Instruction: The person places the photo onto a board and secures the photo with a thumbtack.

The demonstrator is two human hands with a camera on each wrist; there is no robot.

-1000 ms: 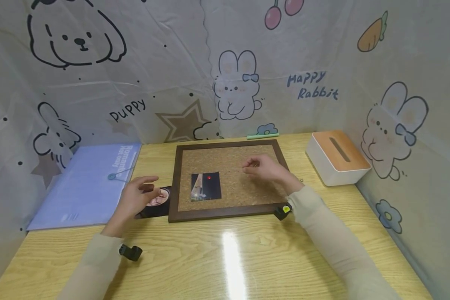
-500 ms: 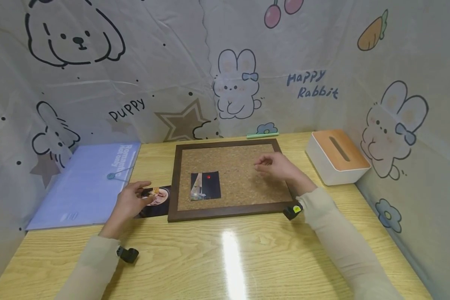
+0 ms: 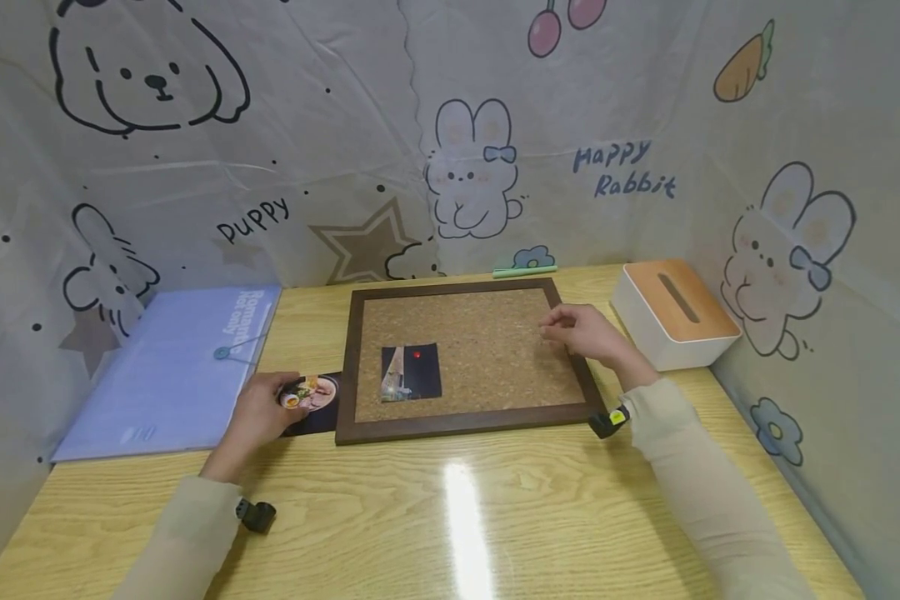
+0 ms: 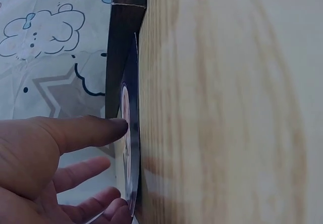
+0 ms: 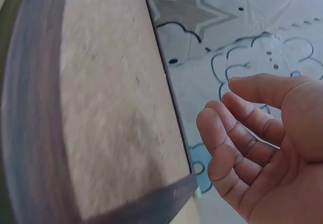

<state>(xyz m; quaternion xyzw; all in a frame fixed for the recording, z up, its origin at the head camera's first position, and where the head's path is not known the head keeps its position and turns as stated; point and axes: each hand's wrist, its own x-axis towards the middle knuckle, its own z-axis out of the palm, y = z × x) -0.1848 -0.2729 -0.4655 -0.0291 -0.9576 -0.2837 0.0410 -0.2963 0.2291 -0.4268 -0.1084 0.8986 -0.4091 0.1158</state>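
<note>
In the head view my left hand is at a dark photo of a bowl of food, which lies flat against the left side of a corkboard. The left wrist view has the thumb over the photo's face and the other fingertips down at its near end, fingers loosely bent. Another photo is fixed to the cork by a red pushpin. Over the board's right part hovers my right hand, its fingers relaxed and nothing between them in the right wrist view.
A blue document folder lies to the left, its edge beside my left hand. Back right stands a white tissue box with a wooden lid. A green stick-like item lies behind the board, at the foot of the printed curtain.
My right hand has drifted rightward over the cork toward the board's right frame. The left hand has come down onto the food photo, fingers drawn in at its left end.
</note>
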